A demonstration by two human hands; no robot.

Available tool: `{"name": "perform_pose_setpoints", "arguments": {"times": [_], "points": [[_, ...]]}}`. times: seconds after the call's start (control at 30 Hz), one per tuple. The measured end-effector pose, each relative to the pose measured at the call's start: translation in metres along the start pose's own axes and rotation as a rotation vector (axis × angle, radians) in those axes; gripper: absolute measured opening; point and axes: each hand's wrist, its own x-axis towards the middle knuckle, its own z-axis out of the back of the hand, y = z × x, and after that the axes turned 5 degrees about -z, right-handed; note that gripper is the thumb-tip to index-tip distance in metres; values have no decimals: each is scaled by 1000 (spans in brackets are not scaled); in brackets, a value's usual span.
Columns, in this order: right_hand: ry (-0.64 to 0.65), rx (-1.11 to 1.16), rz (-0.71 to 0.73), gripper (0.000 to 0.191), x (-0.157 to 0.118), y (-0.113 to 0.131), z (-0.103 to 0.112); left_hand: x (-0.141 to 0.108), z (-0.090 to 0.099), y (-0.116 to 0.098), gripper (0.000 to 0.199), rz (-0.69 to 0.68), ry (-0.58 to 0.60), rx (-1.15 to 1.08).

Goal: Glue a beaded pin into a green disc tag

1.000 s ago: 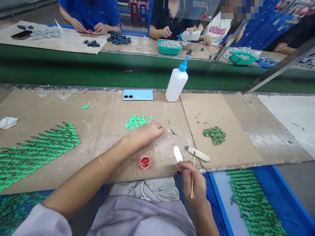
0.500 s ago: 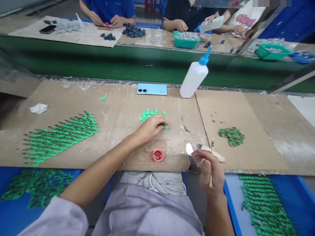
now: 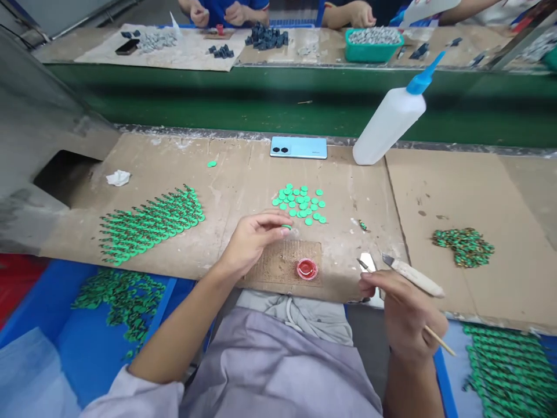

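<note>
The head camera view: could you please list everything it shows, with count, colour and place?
green discs: loose cluster, green, cardboard centre
single disc: one, green, far left of the phone
phone: one, light blue, far edge of the cardboard
squeeze bottle: one, white with blue nozzle, right of the phone
red cap: one, red, near edge
knife: one, wooden handle, right of the cap
green rows: many pieces, green, cardboard left
mixed pile: one, green and brown, cardboard right
crumpled tissue: one, white, far left
co-workers' hands: several, across the belt
left hand: grip pinching one green disc
right hand: grip on a thin wooden stick
</note>
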Motion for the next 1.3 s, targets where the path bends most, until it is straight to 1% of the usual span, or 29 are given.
{"name": "perform_pose_setpoints", "arguments": {"times": [0.07,0.1,0.2,0.3,0.37,0.5,0.6,0.7,0.8,1.0,1.13,1.3], "points": [[32,42,-74,19,7,14,-6,-22,2,0,13,30,-56,-16],[49,56,-109,15,12,20,-8,-33,2,0,14,60,-82,-28],[133,96,-134,19,27,31,-9,-62,1,4,20,168,-160,-120],[225,125,-80,20,41,32,-10,-83,-1,9,26,198,-230,-202],[280,107,-51,18,47,28,-13,-91,-2,11,27,212,-244,-218],[336,-26,-59,15,50,18,-27,-96,-2,9,28,269,-190,-218],[352,-111,-44,12,49,14,-34,-94,-2,5,30,303,-146,-213],[360,-156,-30,14,49,13,-38,-91,-4,1,31,332,-114,-212],[376,-177,-34,16,49,12,-42,-89,-8,1,27,345,-94,-211],[399,-182,-32,17,49,8,-45,-93,-11,8,27,309,-68,-164],[403,-183,1,16,50,7,-46,-95,-10,9,31,350,-66,-140],[394,-205,-2,17,50,8,-48,-97,-11,8,33,381,-85,-156]]}}
